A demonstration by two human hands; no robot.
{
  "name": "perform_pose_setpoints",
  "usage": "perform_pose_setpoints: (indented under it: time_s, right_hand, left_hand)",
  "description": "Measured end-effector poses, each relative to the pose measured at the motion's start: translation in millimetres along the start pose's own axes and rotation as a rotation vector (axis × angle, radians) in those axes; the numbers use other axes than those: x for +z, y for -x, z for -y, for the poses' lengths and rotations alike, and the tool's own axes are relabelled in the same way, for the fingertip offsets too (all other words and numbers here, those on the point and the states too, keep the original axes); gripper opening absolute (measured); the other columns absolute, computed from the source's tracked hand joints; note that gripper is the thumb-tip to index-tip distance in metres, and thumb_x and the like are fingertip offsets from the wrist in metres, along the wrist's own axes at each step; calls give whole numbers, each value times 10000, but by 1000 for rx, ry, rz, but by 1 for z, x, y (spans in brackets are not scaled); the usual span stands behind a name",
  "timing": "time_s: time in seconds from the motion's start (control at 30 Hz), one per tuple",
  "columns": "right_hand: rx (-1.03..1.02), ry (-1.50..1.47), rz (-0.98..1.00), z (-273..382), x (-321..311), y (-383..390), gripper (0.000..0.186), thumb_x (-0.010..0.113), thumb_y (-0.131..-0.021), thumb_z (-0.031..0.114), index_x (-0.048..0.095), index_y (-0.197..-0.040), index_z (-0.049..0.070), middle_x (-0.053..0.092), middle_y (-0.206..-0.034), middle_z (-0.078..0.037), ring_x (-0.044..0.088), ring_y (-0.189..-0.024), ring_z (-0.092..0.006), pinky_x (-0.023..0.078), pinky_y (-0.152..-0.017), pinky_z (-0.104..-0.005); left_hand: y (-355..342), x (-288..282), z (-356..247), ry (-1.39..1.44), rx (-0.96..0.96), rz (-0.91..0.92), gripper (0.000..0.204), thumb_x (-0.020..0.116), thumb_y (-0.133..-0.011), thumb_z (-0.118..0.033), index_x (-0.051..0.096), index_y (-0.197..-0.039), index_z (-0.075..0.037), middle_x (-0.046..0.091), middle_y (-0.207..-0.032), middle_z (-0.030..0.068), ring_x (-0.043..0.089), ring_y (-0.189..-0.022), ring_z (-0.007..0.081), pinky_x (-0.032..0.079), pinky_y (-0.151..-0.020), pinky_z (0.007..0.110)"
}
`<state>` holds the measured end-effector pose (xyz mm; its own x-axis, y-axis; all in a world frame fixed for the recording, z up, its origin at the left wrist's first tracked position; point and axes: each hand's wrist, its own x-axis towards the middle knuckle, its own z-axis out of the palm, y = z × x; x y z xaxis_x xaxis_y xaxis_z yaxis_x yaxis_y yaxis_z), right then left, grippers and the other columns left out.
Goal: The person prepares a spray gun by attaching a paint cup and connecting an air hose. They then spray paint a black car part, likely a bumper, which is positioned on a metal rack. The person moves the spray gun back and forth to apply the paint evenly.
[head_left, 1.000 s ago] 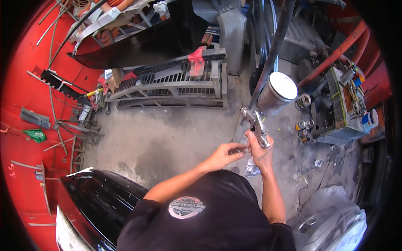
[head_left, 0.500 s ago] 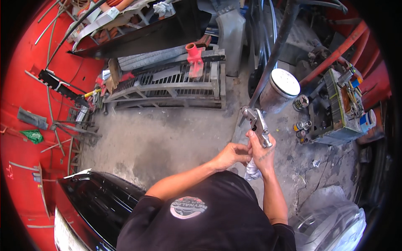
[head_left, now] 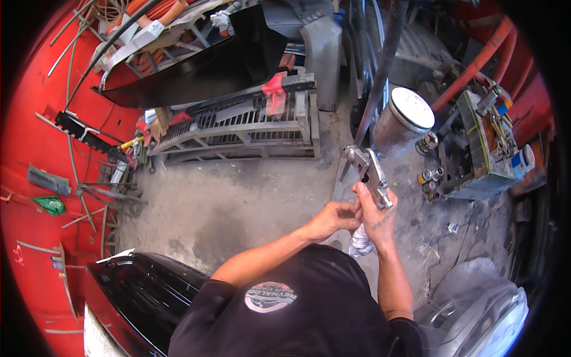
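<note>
My right hand (head_left: 379, 219) is wrapped around the handle of a metal spray gun (head_left: 376, 178), whose head points away from me, up and to the left. Beside it, my left hand (head_left: 334, 221) has its thumb and fingers pinched together close against the right hand's fingers. Whatever sits between those left fingers is hidden. A crumpled white cloth (head_left: 361, 241) hangs just below the right hand. What lies behind the right palm cannot be made out.
A large drum with a white lid (head_left: 411, 108) stands ahead, near a dark upright pole (head_left: 380, 77). To the right are small cans (head_left: 429, 178) and a tool-laden cart (head_left: 485, 146). A slatted metal rack (head_left: 238, 128), glossy black panel (head_left: 148, 291) and plastic-wrapped item (head_left: 470, 309) surround me.
The view has shifted slightly. Both hands and the spray gun keep nearly the same pose. The upright red tube on the rack is now hidden behind the black panel.
</note>
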<state>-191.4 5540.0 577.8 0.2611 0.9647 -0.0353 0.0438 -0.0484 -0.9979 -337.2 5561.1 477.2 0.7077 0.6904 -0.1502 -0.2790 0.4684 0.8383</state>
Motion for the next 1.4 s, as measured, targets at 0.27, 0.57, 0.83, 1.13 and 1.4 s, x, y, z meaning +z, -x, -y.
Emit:
perform_pose_setpoints:
  time_s: [0.27,0.57,0.83,1.13,1.4]
  right_hand:
    - [-78,49,-1,-10,-7,-4,268,711,-1023,245,722,-951,-13,606,-635,8,548,-533,-53,419,-502,-246]
    - [-37,72,19,-13,-18,-3,248,715,-1009,230,715,-1010,-18,581,-661,9,519,-575,-60,419,-524,-266]
    - [33,85,56,-6,-23,-1,261,707,-991,197,686,-1124,-27,528,-721,14,452,-690,-82,411,-602,-302]
    - [13,106,59,-1,-29,1,273,709,-989,199,688,-1139,-28,589,-741,-18,507,-718,-95,455,-641,-312]
    - [79,22,83,5,-27,-1,244,701,-994,197,674,-1097,-23,594,-717,-13,500,-682,-86,444,-604,-309]
  left_hand:
    - [-5,11,-4,14,-20,-3,86,763,-964,-110,693,-970,-60,679,-942,-12,658,-890,116,551,-834,337]
    - [-12,8,10,-7,-56,29,151,751,-970,-103,688,-1080,-22,699,-1049,30,664,-986,145,541,-912,359]
    - [-16,14,14,3,-30,28,112,758,-981,-127,671,-985,-55,690,-971,5,665,-916,131,562,-848,347]
    - [-19,20,17,47,-59,59,91,745,-987,-114,673,-997,-59,699,-977,18,676,-922,146,566,-855,356]
    - [-12,4,-4,-52,91,-218,271,705,-1024,-153,656,-1235,10,708,-1016,78,698,-889,178,591,-753,339]
